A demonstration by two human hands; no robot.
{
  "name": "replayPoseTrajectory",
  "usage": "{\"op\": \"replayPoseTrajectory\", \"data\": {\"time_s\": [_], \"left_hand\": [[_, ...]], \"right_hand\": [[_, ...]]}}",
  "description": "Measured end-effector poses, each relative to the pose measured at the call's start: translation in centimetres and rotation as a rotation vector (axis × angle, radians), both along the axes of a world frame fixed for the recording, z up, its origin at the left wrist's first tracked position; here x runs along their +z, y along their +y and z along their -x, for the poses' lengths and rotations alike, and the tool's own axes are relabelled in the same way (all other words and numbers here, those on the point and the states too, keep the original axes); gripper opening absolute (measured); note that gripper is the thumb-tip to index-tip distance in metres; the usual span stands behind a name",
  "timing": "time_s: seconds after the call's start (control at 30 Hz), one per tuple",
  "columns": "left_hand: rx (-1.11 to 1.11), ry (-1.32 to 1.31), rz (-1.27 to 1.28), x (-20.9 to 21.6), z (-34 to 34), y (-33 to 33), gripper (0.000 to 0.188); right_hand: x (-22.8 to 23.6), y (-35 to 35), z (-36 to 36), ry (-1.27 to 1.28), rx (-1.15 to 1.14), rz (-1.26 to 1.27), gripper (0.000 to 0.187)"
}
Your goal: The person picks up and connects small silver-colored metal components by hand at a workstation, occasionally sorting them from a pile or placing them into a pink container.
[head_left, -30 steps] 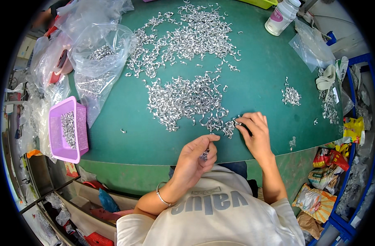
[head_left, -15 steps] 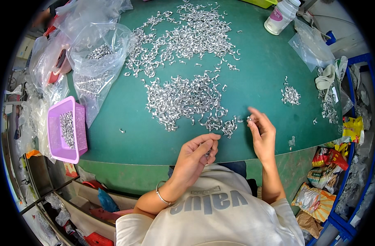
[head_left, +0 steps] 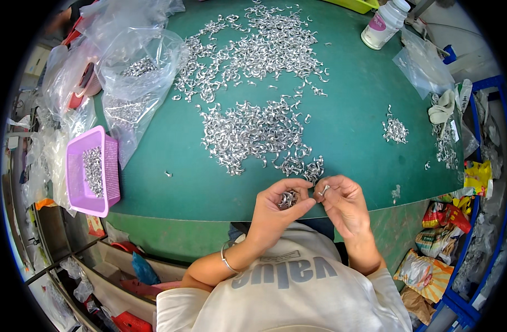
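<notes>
My left hand (head_left: pixel 273 213) is curled round several small curved silver metal pieces (head_left: pixel 288 199), which show between its thumb and fingers. Beside it, my right hand (head_left: pixel 346 206) pinches a single curved metal piece (head_left: pixel 324 190) between thumb and fingertips. The two hands nearly meet above the table's near edge. Just beyond them lies the near heap of loose metal pieces (head_left: pixel 250 133), its tail reaching almost to my fingers. A larger scattered heap of such pieces (head_left: pixel 275 47) covers the far part of the green table (head_left: pixel 353 105).
At the left stand a purple basket (head_left: pixel 110 177) of metal pieces and a clear plastic bag (head_left: pixel 153 99) with more inside. A small metal pile (head_left: pixel 395 130) sits to the right. Farther back are a white bottle (head_left: pixel 378 27) and, at the right edge, a pale glove (head_left: pixel 443 107).
My right hand has come left and nearer to me, beside the left hand, with a metal piece in its fingers. My left hand has shifted right and loosened, showing the pieces in it.
</notes>
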State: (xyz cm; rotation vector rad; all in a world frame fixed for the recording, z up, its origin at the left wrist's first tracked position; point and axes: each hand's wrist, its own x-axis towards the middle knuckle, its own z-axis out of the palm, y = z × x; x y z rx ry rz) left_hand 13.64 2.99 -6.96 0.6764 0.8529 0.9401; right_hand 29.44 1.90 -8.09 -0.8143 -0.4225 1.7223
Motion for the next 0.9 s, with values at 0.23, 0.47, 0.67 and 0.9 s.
{"op": "replayPoseTrajectory", "data": {"time_s": [0.23,0.47,0.67,0.9], "left_hand": [[0.017,0.085,-0.135,0.8,0.4,-0.4,0.012],[0.018,0.113,-0.163,1.2,1.0,-0.7,0.011],[0.014,0.117,-0.125,1.4,1.0,-0.9,0.011],[-0.015,0.030,-0.078,1.1,1.1,-0.9,0.011]], "right_hand": [[1.2,-0.7,1.4,-0.372,-0.037,-0.207,0.017],[2.1,-1.0,1.6,-0.547,-0.055,-0.305,0.018],[2.7,-1.0,1.7,-0.670,-0.074,-0.408,0.020],[3.0,-0.9,1.7,-0.710,-0.085,-0.433,0.021]]}}
